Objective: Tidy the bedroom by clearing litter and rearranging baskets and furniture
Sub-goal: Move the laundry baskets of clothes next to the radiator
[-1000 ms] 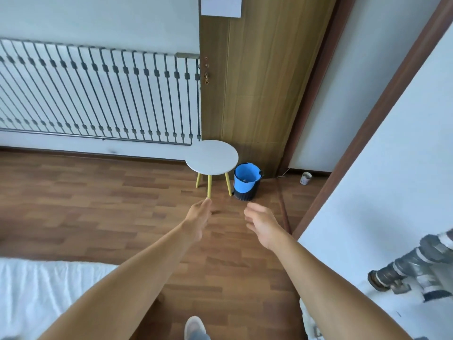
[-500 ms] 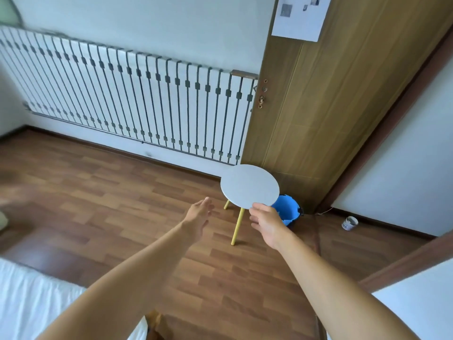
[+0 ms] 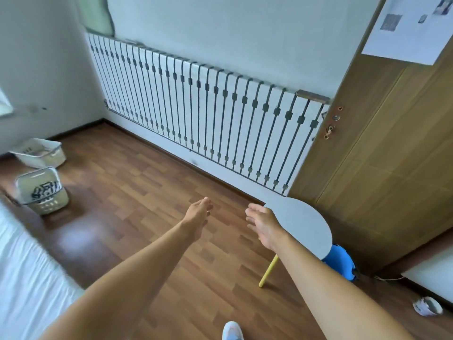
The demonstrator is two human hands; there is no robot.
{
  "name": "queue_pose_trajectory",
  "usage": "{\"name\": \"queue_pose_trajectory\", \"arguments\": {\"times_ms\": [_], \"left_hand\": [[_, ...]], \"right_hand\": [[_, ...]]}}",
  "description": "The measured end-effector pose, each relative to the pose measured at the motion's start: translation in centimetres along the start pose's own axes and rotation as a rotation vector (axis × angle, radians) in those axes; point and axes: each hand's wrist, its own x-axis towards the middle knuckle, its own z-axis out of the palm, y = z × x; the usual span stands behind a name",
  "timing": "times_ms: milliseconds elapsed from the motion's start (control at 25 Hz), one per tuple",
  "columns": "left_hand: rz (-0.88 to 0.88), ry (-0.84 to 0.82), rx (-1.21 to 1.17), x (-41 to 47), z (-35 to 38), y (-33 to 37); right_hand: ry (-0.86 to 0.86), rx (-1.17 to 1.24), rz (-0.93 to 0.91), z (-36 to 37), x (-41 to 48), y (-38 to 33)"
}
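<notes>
A small round white table (image 3: 307,227) on yellow legs stands by the wooden door. My right hand (image 3: 263,223) reaches out with fingers spread, in front of the table's left rim; contact cannot be told. My left hand (image 3: 197,215) is stretched forward over the floor, fingers relaxed, holding nothing. Two baskets stand at the far left: a white one (image 3: 40,153) by the wall and a beige one (image 3: 43,190) with a black and white cloth in it.
A blue bucket (image 3: 340,262) sits behind the table against the wooden door (image 3: 382,148). A small crumpled cup (image 3: 427,309) lies on the floor at lower right. A white bed (image 3: 27,278) fills the lower left. A barred radiator cover (image 3: 208,111) lines the far wall.
The view has swung left, bringing the two baskets into sight. The table now sits closer and further right, and my right hand lies over its left rim.
</notes>
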Motion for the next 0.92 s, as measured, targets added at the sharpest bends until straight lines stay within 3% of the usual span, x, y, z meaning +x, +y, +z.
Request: {"name": "queue_pose_trajectory", "arguments": {"times_ms": [360, 640, 920], "left_hand": [[0.02, 0.194, -0.132, 10.5, 1.0, 6.7], [0.005, 0.402, -0.213, 16.7, -6.6, 10.1], [0.04, 0.468, -0.263, 25.2, -16.8, 16.5]], "right_hand": [[-0.218, -0.072, -0.026, 1.2, 16.3, -9.8], [-0.452, -0.103, 0.039, 12.4, 23.4, -12.5], [-0.512, -0.169, 0.015, 25.0, 31.8, -18.4]]}}
